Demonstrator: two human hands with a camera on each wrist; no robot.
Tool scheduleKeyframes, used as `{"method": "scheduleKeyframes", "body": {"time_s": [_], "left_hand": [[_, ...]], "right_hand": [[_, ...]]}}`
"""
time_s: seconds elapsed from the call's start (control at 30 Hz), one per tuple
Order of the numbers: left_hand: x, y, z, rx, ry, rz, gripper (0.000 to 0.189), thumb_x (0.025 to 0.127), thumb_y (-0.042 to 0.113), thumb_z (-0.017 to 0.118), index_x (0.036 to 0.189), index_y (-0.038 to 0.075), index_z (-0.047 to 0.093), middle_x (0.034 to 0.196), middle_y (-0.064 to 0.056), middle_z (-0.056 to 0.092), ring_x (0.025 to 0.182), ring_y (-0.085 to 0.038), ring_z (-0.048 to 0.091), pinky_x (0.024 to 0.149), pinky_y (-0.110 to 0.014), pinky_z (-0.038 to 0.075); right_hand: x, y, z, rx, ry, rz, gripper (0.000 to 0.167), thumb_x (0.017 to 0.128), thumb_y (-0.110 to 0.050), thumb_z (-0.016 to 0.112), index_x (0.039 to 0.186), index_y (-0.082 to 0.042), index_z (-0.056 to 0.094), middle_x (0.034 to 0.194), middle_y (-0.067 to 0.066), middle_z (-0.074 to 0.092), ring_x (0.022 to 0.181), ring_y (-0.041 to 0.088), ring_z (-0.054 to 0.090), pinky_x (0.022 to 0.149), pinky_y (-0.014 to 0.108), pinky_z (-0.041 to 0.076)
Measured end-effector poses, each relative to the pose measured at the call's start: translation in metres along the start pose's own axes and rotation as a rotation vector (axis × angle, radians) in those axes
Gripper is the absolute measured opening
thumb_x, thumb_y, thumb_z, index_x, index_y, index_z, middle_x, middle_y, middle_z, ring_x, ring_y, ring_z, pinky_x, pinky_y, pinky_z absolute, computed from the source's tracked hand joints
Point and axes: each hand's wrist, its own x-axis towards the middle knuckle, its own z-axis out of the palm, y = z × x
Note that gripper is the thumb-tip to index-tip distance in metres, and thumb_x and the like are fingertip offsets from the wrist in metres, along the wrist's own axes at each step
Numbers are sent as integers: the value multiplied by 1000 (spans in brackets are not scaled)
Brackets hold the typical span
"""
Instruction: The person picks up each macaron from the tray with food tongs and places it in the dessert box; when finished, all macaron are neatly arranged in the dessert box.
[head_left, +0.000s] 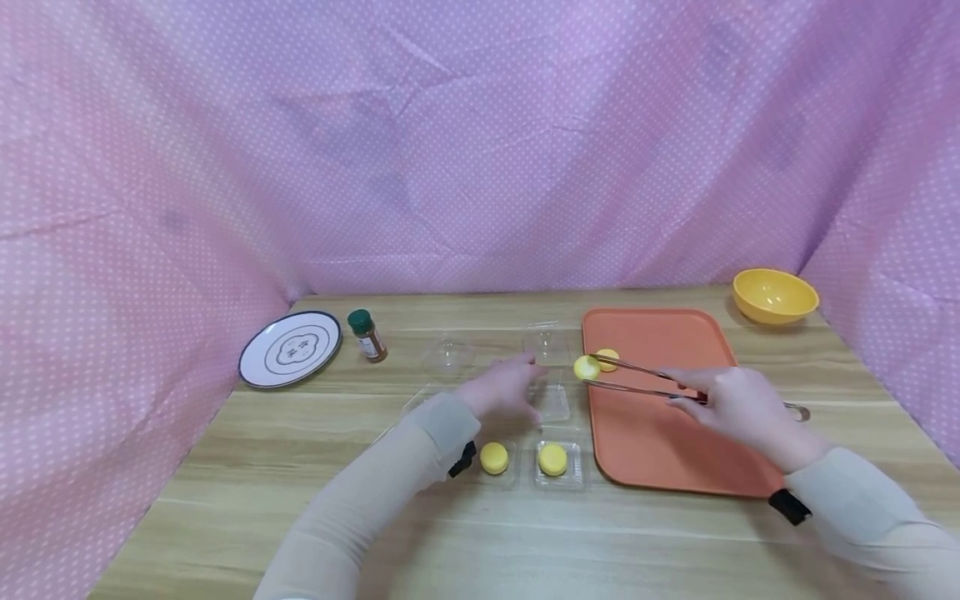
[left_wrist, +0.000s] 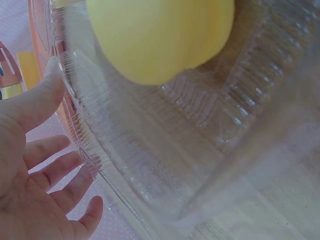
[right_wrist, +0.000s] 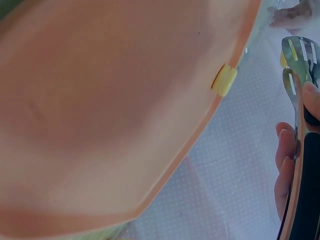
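Observation:
My right hand (head_left: pixel 738 404) grips metal tongs (head_left: pixel 633 389) above the orange tray (head_left: pixel 675 442). Between the tong tips is a yellow macaron (head_left: pixel 587 367), at the tray's left edge. Another yellow macaron (head_left: pixel 607 359) lies on the tray just behind it. My left hand (head_left: pixel 506 387) reaches over a clear plastic box (head_left: pixel 553 403), its fingers spread and loosely bent in the left wrist view; whether they touch the box I cannot tell. Nearer to me, one macaron (head_left: pixel 494 457) and a second macaron (head_left: pixel 552 459) sit in clear box bases.
A white plate (head_left: pixel 262 354) with a dark rim lies at the far left, beside a green-capped spice jar (head_left: pixel 367 336). A clear dome-like lid (head_left: pixel 448 356) stands behind my left hand. At the back right is a yellow bowl (head_left: pixel 775 297). Pink dotted cloth (head_left: pixel 480 167) hangs behind the table.

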Motion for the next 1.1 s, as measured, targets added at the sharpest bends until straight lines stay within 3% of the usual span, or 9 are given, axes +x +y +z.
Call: {"method": "scheduleKeyframes", "body": {"time_s": [0.13, 0.6, 0.83, 1.0, 1.1], "left_hand": [[2, -1, 0, 14, -1, 7, 85, 72, 22, 78, 146, 17, 37, 158, -10, 17, 142, -33, 24, 116, -54, 13], [2, -2, 0, 1, -3, 4, 86, 71, 21, 78, 146, 19, 36, 158, -11, 15, 142, -34, 22, 116, -54, 13], [2, -2, 0, 10, -10, 2, 84, 73, 23, 78, 146, 18, 37, 158, -11, 16, 143, -33, 21, 116, -53, 15], [2, -1, 0, 27, -5, 20, 84, 72, 24, 79, 145, 16, 38, 157, -12, 19, 143, -32, 22, 115, -54, 16], [3, -1, -1, 32, -4, 31, 83, 73, 24, 79, 145, 15, 38, 157, -12, 20, 143, -31, 23, 115, -54, 17]], "right_hand": [[3, -5, 1, 3, -2, -31, 40, 67, -17, 83, 106, -10, 73, 72, -1, 71, 47, -8, 32, 40, 16, 28], [13, -17, 12, 39, -5, -94, 38, 67, -15, 83, 104, -10, 74, 73, 1, 71, 48, -7, 34, 42, 14, 31], [14, -20, 16, 41, -63, -79, 39, 69, -16, 83, 106, -10, 73, 77, 2, 72, 53, -3, 45, 45, 17, 37], [15, -23, 18, 61, -112, -50, 39, 70, -15, 82, 107, -9, 73, 81, 5, 73, 60, 8, 62, 50, 22, 49], [16, -24, 19, 77, -131, -37, 39, 70, -15, 82, 108, -8, 72, 83, 7, 74, 61, 11, 64, 49, 21, 48]]}}
